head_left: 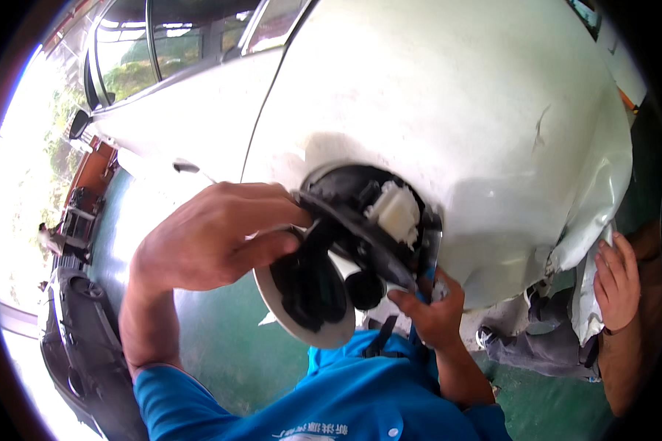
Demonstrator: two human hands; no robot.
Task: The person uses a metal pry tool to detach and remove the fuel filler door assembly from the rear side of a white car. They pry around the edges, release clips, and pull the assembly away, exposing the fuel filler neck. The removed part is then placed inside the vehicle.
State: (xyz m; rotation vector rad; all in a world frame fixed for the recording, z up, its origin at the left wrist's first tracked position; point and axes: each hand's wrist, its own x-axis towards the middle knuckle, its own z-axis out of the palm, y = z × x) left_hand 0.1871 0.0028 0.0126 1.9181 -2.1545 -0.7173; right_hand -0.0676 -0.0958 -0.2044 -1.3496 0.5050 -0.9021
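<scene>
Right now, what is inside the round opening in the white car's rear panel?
Inside the round opening sits a black housing with a white plastic block. The left hand and the open flap cover its lower left part.

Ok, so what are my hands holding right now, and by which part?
The left hand grips the open round fuel flap near its black hinge arm. The right hand pinches a small part at the filler housing's lower edge; what exactly cannot be told.
</scene>
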